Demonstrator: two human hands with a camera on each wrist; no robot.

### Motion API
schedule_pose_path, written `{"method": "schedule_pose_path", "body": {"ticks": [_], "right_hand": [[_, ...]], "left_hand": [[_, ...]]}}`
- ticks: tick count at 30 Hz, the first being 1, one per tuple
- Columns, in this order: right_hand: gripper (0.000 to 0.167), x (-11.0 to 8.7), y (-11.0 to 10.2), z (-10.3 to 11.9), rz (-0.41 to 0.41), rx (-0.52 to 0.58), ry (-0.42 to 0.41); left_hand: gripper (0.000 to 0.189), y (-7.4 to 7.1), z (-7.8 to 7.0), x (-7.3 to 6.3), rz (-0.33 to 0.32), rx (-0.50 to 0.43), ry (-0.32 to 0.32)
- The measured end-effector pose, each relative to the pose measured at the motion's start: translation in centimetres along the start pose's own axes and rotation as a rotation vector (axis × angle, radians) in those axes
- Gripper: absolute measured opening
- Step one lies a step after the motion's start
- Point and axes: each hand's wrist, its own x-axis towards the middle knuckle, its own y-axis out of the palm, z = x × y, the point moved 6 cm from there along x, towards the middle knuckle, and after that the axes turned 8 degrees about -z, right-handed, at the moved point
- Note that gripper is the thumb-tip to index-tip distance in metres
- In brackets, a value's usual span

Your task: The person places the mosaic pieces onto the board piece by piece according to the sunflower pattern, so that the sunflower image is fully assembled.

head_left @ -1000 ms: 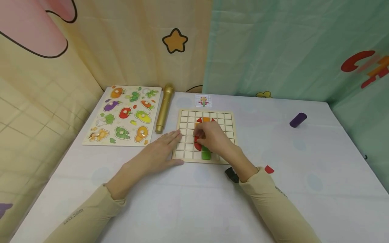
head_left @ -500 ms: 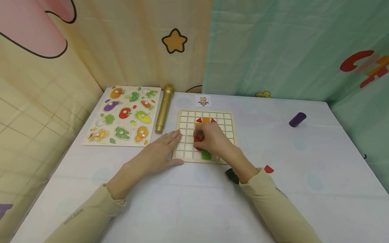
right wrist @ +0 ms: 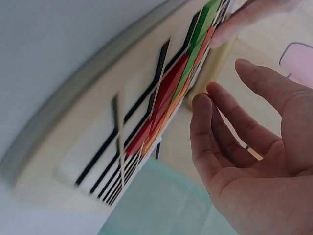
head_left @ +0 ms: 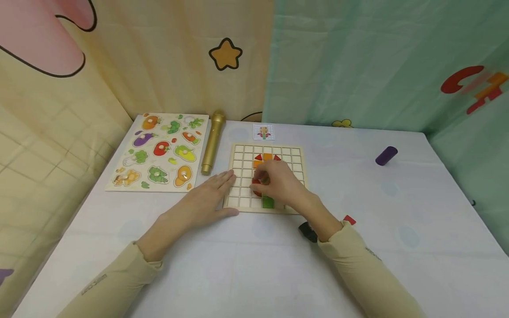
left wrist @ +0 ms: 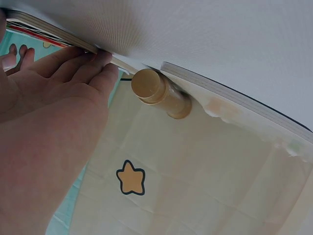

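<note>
A wooden grid board (head_left: 238, 194) lies on the table with coloured pieces in it. Among these are an orange square (head_left: 267, 157), a red triangle (head_left: 258, 157) and a green piece (head_left: 268, 202). My left hand (head_left: 208, 194) rests on the board's left edge, fingers straight. Over the middle of the board hovers my right hand (head_left: 280, 179), covering some pieces. In the right wrist view, this hand's fingers (right wrist: 201, 117) are loosely bent, the thumb stands apart from them, and nothing is held. Red pieces (right wrist: 168, 88) sit in the grid beside it.
A small pattern card (head_left: 263, 131) lies behind the board. To the left are a gold microphone (head_left: 212, 143) and a vegetable puzzle (head_left: 167, 160). A black object (head_left: 308, 232) and a loose red piece (head_left: 349, 219) lie by the right forearm. A purple cylinder (head_left: 386, 156) lies farther right.
My right thumb has parted from the fingers, and green shows in the gap. The right forearm has shifted slightly, baring more of the black object. My left hand stays on the board.
</note>
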Motion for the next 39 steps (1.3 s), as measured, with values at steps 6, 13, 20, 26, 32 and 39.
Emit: {"method": "schedule_pose_path", "body": {"ticks": [6,13,20,26,32,39], "right_hand": [[0.012,-1.2,-2.8,-1.6,-0.045,0.016,0.003],[0.013,-4.1,-6.1,-5.1,-0.041,-0.025,0.096],[0.013,-8.4,-9.0,-8.3,-0.038,-0.08,0.148],[0.02,-12.2,-10.6,-10.4,-0.007,-0.075,0.169],[0.03,-15.5,-11.1,-11.9,0.024,-0.039,0.167],[0.041,-16.8,-11.0,-12.0,0.046,-0.036,0.153]], "left_hand": [[0.097,0.0,0.2,0.0,0.004,-0.003,-0.01],[0.097,0.0,0.2,-0.1,0.006,-0.003,-0.013],[0.096,-0.1,0.1,0.0,0.0,0.0,0.005],[0.096,0.0,0.0,0.1,-0.001,0.002,0.007],[0.096,0.0,0.0,0.1,-0.002,0.002,0.007],[0.097,0.2,0.1,0.0,0.006,-0.008,-0.011]]}}
